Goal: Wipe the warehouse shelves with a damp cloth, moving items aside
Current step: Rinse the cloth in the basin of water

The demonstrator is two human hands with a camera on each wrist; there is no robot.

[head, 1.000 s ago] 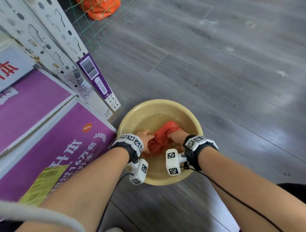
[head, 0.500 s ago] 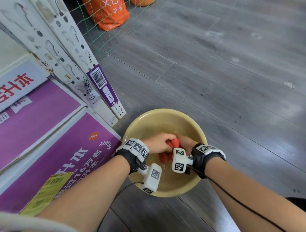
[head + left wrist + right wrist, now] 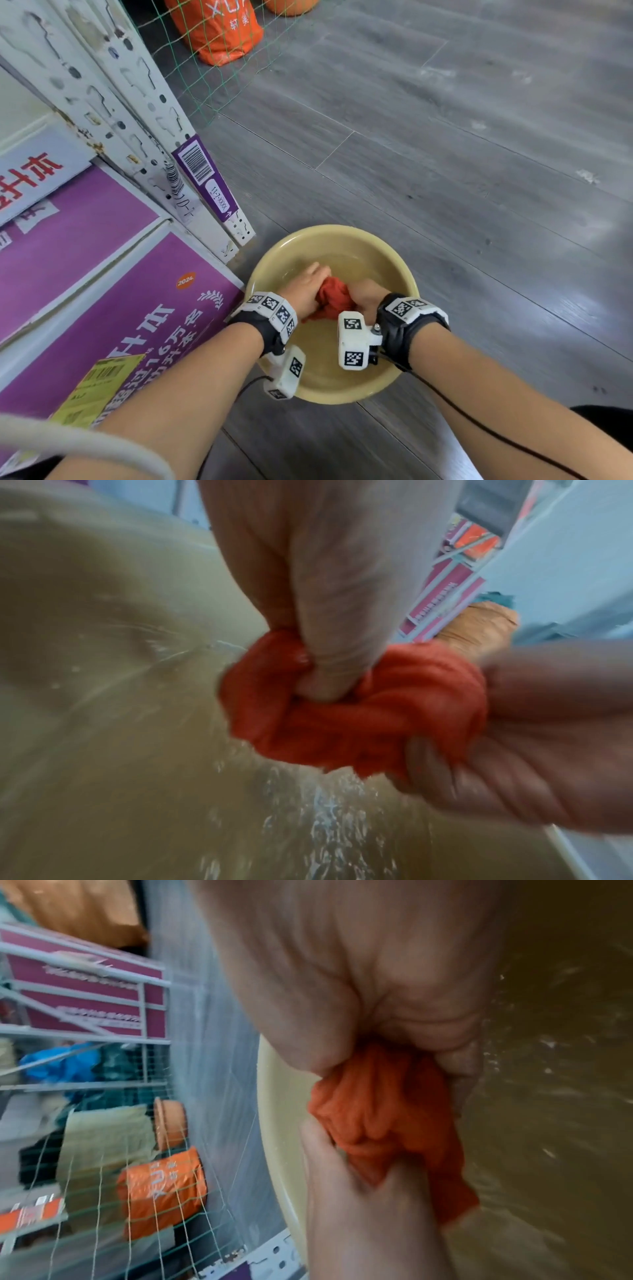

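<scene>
A wet orange-red cloth (image 3: 334, 298) is bunched into a twisted wad over a yellow basin (image 3: 407, 274) of water on the floor. My left hand (image 3: 305, 284) grips the wad's left end and my right hand (image 3: 364, 296) grips its right end. In the left wrist view the cloth (image 3: 356, 718) is squeezed between the left hand (image 3: 325, 669) and the right hand (image 3: 514, 750), with water streaming off it. In the right wrist view the cloth (image 3: 387, 1118) hangs from my right hand's fist (image 3: 394, 1031). The white shelf upright (image 3: 113, 113) stands left of the basin.
Purple boxes (image 3: 120, 308) lie on the low shelf at left. An orange sack (image 3: 219, 27) sits behind green netting (image 3: 212, 75) at the top. Grey plank floor (image 3: 462, 154) stretches to the right and beyond the basin.
Both hands have lifted the cloth out of the water and wrung it into a tight wad. The view has tilted up, so more of the sack and floor shows.
</scene>
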